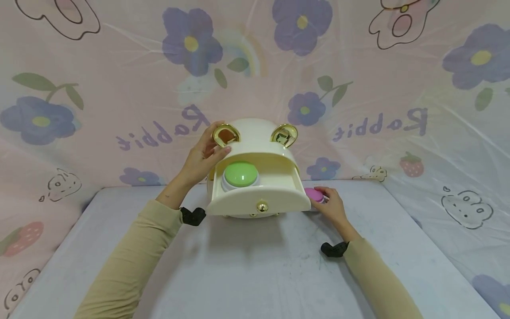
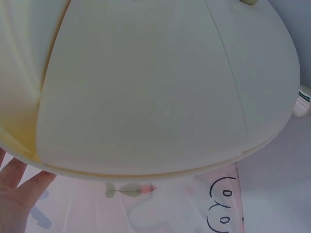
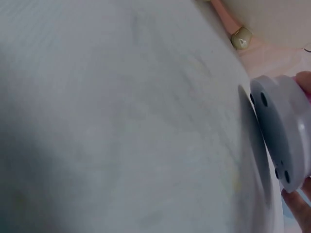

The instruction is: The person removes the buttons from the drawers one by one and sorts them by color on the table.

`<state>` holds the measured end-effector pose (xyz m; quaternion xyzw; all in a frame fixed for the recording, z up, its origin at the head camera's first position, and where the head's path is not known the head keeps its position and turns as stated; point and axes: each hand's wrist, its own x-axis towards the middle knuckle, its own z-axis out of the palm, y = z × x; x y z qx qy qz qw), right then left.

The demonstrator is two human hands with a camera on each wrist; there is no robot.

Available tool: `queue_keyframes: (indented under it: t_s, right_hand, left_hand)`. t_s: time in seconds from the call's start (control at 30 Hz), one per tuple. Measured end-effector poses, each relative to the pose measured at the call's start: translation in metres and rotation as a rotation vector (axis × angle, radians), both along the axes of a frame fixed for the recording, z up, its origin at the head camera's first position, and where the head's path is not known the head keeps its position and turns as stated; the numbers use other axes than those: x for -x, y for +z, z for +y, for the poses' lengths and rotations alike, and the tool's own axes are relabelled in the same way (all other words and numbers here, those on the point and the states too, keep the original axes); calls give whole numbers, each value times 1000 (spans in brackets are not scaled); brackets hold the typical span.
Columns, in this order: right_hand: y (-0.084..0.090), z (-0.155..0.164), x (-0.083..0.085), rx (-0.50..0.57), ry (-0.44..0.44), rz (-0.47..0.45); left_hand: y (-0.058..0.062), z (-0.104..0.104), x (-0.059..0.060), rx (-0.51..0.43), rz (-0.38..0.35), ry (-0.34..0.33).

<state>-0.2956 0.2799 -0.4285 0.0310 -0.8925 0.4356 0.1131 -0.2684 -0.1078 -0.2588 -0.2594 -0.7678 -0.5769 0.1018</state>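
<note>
Left hand [image 1: 203, 156]: gripping and steadying the box [image 1: 255, 133]. Right hand [image 1: 332, 207]: fingers grasping the pink button [image 1: 314, 195], just above the desk [image 1: 255, 274] beside the open drawer [image 1: 235, 204]; level handling is probably serving best.

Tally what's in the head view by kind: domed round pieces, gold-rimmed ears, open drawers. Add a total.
Domed round pieces: 2 (green-topped piece, pink-topped piece)
Gold-rimmed ears: 2
Open drawer: 1
Total: 5

There was room to pass along the tabletop's [image 1: 406, 248] right edge, but the gold-eared cabinet [image 1: 255, 135] and its open drawer [image 1: 235, 204] blocked the middle toward the far edge.
</note>
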Motion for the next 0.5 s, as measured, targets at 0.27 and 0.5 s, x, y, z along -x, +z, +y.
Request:
queue_keyframes:
  t_s: [0.27,0.5]
  right_hand:
    - [-4,7,-5,-25,36,-29]
    - [-2,8,-6,-64,75,-13]
  left_hand:
    - [0,1,0,7,7,1]
    - [-10,-2,13,0,23,-4]
